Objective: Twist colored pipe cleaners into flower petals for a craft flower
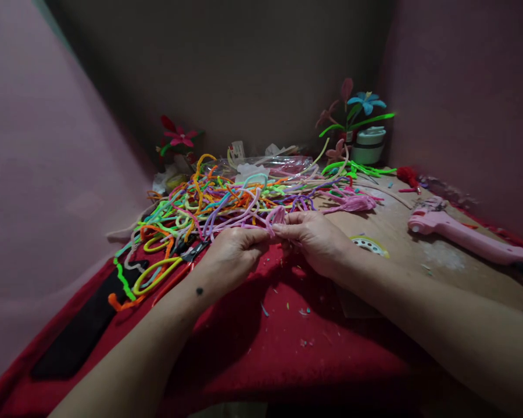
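My left hand (233, 252) and my right hand (316, 238) meet at the middle of the table, fingertips pinched together on a pink pipe cleaner (275, 216) bent into a small loop. Just beyond them lies a big tangled pile of pipe cleaners (209, 203) in many colours. Both hands hover over a red cloth (265, 337) that covers the near part of the table.
A pink glue gun (462, 235) lies on a brown board (401, 232) at the right. Pipe-cleaner flowers (357, 110) stand by a white pot (368, 145) at the back right, another flower (178, 138) at the back left. Pliers (187, 255) lie under the pile's near edge.
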Demonstrator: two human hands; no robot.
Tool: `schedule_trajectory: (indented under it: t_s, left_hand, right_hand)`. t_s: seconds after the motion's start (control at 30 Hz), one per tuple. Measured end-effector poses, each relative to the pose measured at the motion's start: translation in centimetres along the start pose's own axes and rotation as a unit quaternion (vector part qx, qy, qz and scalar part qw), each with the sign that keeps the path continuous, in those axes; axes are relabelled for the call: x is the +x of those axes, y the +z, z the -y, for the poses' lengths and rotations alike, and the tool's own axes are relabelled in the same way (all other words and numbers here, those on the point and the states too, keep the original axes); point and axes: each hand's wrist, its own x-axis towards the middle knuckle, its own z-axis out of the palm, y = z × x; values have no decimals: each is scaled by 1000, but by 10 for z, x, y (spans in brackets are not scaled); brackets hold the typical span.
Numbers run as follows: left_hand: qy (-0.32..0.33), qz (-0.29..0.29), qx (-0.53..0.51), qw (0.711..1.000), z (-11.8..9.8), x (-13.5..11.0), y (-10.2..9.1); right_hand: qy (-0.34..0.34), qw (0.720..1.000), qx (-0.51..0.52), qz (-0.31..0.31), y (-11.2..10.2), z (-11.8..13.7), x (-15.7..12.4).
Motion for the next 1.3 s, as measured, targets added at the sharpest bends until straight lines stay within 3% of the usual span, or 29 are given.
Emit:
schedule_trajectory:
  t_s: [0.23, 0.47, 0.57, 0.7, 0.87, 1.1, 1.3]
  left_hand:
    - [31, 33, 72, 996, -1, 1, -7]
    - [-25, 89, -13, 996, -2, 5, -12]
    - [-47, 73, -143, 986, -3, 6, -7]
    - [-74, 47, -318, 944, -1, 6, 3]
    - [-58, -32, -305, 950, 2, 7, 8]
    - [-95, -10, -256, 962, -1, 7, 8]
    - [-116, -11, -347, 931, -1, 7, 17]
  right_hand:
    - [41, 998, 39, 8, -2, 3, 3]
    - [47, 998, 50, -1, -2, 2, 4]
    - [41, 997, 60, -1, -1, 1, 2]
    - [32, 998, 53, 7, -1, -1, 2]
    - [50, 998, 40, 12, 0, -3, 2]
    - [77, 997, 22, 11, 2, -1, 0]
    - [73, 996, 31, 33, 4, -1, -1]
